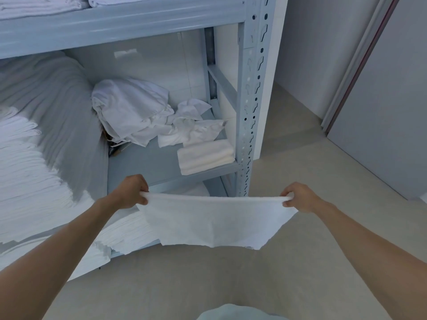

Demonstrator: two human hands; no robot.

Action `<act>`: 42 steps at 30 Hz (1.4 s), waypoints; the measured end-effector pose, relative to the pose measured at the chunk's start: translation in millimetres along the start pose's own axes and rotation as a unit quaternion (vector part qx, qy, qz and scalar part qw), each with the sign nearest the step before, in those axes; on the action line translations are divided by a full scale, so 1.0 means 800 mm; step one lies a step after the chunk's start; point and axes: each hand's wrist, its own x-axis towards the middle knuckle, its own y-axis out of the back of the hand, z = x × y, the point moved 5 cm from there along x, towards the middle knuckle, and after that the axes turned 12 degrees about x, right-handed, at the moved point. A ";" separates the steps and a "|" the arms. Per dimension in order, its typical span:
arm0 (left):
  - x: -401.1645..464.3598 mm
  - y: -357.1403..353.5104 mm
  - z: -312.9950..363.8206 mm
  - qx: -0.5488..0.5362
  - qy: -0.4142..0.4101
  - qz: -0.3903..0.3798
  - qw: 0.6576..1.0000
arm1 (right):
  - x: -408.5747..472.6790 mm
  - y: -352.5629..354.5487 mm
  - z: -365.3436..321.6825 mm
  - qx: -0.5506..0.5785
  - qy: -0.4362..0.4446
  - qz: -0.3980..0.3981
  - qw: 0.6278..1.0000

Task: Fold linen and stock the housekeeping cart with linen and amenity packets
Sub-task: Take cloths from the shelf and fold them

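The towel (212, 220) hangs in the air in front of the shelf unit (250, 93), stretched by its top edge between the person's two hands, its lower edge drooping free above the floor (288, 262). It looks like soft white terry: light, limp and with no stiffness of its own, so it will sag wherever it is not held. The taut top edge and the ragged, curling bottom edge suggest that it keeps shape only under tension. It is likely not slippery and not fragile; the nap should give a sure hold. The best places to take hold appear to be the corners, as now, and then the midpoint of an edge when bringing the halves together.

The left hand (131, 192) has its fingers curled round the left top corner, and the right hand (300, 197) pinches the right top corner between thumb and fingers (286, 199); both hold cloth firmly bunched.

Just beyond the hands, on the middle shelf board (143, 162), a folded towel (205, 157) lies near the right post. Behind it sits a crumpled heap of white linen (138, 112). To the left, stacks of folded white linen (27, 176) fill the shelf, and more lies on the level above. No cart or amenity packets are in view.
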 end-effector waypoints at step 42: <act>-0.005 0.071 0.199 -0.310 0.009 0.122 0.943 | -0.055 -0.107 -0.255 0.559 -0.013 0.071 0.826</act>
